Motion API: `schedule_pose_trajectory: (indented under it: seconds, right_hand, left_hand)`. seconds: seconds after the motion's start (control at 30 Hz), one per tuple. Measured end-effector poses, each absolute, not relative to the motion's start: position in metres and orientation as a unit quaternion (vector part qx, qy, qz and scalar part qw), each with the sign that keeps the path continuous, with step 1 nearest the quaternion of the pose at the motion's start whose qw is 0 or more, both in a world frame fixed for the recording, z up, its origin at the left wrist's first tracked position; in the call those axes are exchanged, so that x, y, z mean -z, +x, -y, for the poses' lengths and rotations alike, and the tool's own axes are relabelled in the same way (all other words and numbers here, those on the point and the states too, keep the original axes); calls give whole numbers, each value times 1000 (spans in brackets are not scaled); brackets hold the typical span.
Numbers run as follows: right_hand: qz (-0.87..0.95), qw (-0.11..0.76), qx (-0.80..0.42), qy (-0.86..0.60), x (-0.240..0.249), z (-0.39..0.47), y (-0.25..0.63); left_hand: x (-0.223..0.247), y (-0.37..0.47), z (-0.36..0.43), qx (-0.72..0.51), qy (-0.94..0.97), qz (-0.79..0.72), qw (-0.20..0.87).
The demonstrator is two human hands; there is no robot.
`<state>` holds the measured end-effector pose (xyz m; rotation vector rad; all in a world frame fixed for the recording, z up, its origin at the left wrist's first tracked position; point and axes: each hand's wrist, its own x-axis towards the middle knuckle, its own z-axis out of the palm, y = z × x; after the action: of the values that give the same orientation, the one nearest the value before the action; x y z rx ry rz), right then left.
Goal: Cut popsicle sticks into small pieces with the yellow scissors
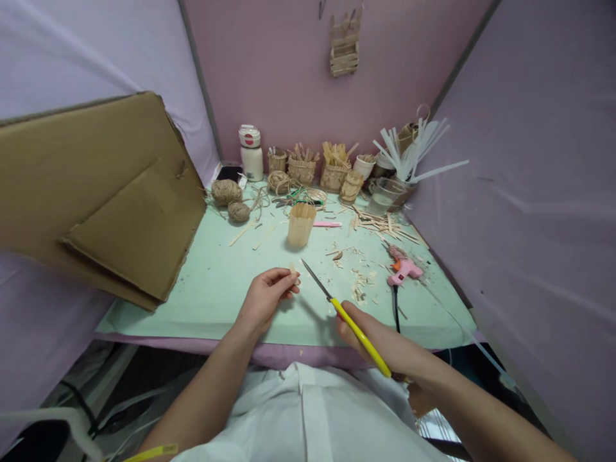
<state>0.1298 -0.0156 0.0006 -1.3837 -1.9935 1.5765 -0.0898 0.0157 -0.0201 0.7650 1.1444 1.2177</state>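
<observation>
Head view, near to far: the right hand [369, 327] is curled around yellow-handled scissors [357, 331], blades pointing forward above the table [216, 282]. Beside their tip, the left hand [266, 296] pinches a small wooden strip [292, 267] between thumb and fingers. Wood scraps [362, 285] and a pink glue gun [405, 270] lie to the right. Just beyond the hands stands a wooden-stick cup [301, 228], upright, near a pink pen-like tool [330, 224]. Farther back are twine balls [227, 192] and, near the wall, a white bottle [251, 163].

Cardboard [120, 144] cut off at left edge; wood piece [292, 267] partly hidden by left grip [268, 293].
</observation>
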Motion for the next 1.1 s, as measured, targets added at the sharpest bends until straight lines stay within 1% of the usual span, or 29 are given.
schedule_pose_trajectory:
  seconds: [0.2,0.43,0.63,1.1]
  right_hand:
    - [714,101,-497,-482,-10,9,117]
    - [712,80,-512,-475,-16,8,109]
    - [710,85,-518,-469,-22,8,105]
    - [714,65,-513,-472,-19,7,107]
  left_hand:
    - [17,-83,-17,-509,353,-489,614]
    - [22,-82,-17,-501,370,-484,615]
    - [23,-82,-16,-490,371,-481,626]
    - [20,-84,-15,-483,358,-483,637]
